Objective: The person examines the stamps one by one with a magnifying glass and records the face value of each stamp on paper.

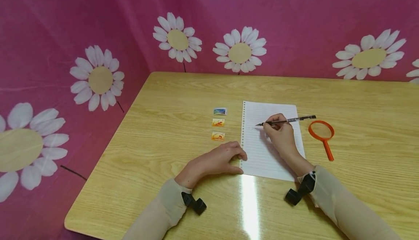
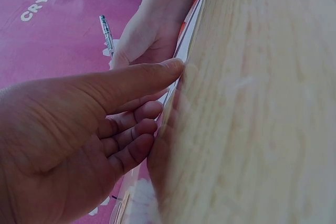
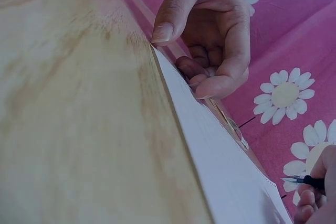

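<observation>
A sheet of lined, hole-punched paper (image 1: 262,162) lies on the table, with faint marks near its upper left. My right hand (image 1: 284,138) holds a black pen with a clear barrel (image 1: 296,119), its tip at those marks. The pen (image 3: 311,182) shows at the lower right of the right wrist view. My left hand (image 1: 222,159) rests at the paper's left edge, thumb and fingertips touching the sheet or the table beside it. In the left wrist view the left hand's fingers (image 2: 131,153) bend loosely and grip nothing.
Three small picture cards, one blue (image 1: 220,111) and two yellow-orange (image 1: 218,122), line up left of the paper. An orange magnifying glass (image 1: 326,145) lies to its right. Behind the wooden table (image 1: 170,102) hangs a pink cloth (image 1: 294,11) with white daisies.
</observation>
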`<state>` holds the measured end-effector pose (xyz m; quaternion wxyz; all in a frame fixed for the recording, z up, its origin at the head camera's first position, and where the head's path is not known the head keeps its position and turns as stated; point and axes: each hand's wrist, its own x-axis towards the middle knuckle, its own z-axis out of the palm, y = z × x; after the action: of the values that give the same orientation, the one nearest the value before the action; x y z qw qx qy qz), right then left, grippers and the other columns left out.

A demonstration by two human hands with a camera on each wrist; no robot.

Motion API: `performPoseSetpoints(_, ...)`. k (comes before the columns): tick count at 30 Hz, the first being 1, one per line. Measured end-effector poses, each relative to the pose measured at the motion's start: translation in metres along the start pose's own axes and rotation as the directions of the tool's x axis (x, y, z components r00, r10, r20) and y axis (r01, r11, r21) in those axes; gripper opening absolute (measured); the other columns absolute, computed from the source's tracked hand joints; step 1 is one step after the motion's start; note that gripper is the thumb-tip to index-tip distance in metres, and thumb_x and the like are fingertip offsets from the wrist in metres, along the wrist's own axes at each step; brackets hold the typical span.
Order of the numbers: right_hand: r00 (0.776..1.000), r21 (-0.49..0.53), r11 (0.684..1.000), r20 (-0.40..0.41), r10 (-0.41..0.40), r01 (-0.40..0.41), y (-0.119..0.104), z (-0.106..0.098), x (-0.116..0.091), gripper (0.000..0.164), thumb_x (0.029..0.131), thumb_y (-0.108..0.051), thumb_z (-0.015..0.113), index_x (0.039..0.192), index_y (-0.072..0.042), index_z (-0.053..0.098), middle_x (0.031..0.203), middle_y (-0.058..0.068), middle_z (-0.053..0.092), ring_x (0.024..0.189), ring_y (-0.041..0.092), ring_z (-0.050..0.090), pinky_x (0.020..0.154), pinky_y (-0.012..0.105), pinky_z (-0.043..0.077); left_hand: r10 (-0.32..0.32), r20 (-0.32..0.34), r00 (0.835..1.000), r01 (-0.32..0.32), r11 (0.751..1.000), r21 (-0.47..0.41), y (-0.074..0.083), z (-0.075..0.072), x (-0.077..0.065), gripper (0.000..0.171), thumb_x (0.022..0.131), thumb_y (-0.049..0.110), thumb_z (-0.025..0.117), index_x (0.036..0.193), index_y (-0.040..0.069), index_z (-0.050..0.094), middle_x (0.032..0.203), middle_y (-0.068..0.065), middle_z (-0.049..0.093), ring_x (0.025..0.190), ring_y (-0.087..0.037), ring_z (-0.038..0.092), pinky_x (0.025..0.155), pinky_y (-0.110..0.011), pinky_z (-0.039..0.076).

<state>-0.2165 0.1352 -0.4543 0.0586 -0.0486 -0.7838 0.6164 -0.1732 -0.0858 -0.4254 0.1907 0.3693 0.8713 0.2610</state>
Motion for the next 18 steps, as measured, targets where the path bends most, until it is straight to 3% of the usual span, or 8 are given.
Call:
performPoseSetpoints(12,1.000,0.012,1.000,-0.028,-0.004,0.005,0.004,-0.013,-0.001,0.011,0.087,-0.007,0.060,0.089,-0.015,0.053,0.064,-0.015,0.051,0.052,-0.002,0.043,0.048,0.017,0.039,0.001,-0.002,1.000,-0.001,1.000,-0.006,-0.001,0.001,0.001,0.032,0.087,0.023,0.075,0.114,0.008,0.067,0.115,-0.004,0.059,0.097,-0.011,0.051,0.091,-0.021,0.044)
performPoseSetpoints(18,0.999,0.035,0.999,-0.049,-0.007,0.009,0.005,-0.019,-0.003,0.012,0.087,-0.005,0.059,0.087,-0.016,0.053,0.067,-0.015,0.053,0.055,-0.002,0.048,0.048,0.016,0.040,-0.005,-0.006,1.000,0.005,1.000,-0.010,-0.002,0.002,0.001,0.032,0.087,0.024,0.075,0.114,0.009,0.067,0.115,-0.003,0.059,0.097,-0.011,0.050,0.090,-0.021,0.044)
